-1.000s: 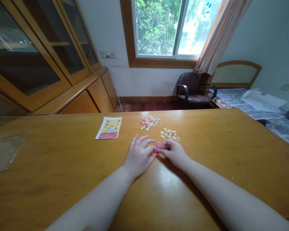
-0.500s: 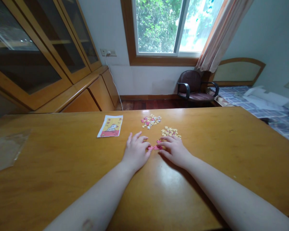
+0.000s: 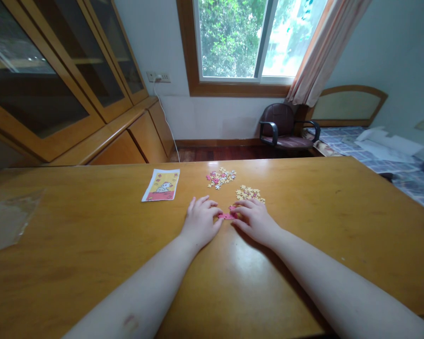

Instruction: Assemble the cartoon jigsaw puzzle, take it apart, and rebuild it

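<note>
Some pink puzzle pieces (image 3: 227, 216) lie between two narrow grips, left hand (image 3: 201, 220) holding one end, right hand (image 3: 255, 220) the other.

Both forearms (image 3: 137, 282) angle inward, left hand (image 3: 202, 220) and right hand (image 3: 257, 220) close together, fingers (image 3: 243, 211) bent.

On the table (image 3: 74, 263), the card (image 3: 161, 186) lies left of puzzle pieces (image 3: 222, 178).

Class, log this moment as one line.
left hand: touching pink jigsaw pieces; right hand: touching same pieces; picture card: flat on table
</note>
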Motion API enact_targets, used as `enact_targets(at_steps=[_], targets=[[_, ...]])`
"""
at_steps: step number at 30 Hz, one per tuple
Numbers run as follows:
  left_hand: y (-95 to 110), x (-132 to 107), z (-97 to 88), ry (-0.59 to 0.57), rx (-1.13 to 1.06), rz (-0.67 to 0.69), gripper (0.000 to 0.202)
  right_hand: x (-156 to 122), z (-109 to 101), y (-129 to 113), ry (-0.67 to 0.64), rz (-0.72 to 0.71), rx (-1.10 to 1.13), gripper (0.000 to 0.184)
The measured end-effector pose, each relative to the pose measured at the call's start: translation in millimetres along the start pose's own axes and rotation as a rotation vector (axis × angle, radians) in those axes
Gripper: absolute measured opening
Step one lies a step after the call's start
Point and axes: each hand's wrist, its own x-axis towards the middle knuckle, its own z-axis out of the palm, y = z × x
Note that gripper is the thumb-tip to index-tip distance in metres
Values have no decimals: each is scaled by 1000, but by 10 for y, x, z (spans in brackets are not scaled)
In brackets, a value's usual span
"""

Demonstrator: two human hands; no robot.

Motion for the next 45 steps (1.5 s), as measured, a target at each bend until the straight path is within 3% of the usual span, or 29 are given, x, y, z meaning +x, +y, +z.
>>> enact_targets(at_steps=[20, 36, 41, 45], targets=[[24, -3, -49, -45, -15, -10, 17, -1, 40, 36, 27, -29, -4, 24], [-9, -9, -10, -39, -44, 14, 14, -50, 7, -52, -130, -109, -78, 45], [7, -5, -33, -56, -46, 3, 14, -19, -154, -68, -93, -57, -122, 32], [4, -2, -30, -61, -41, -9, 13, -12, -312, -32, -169, -18, -162, 25]])
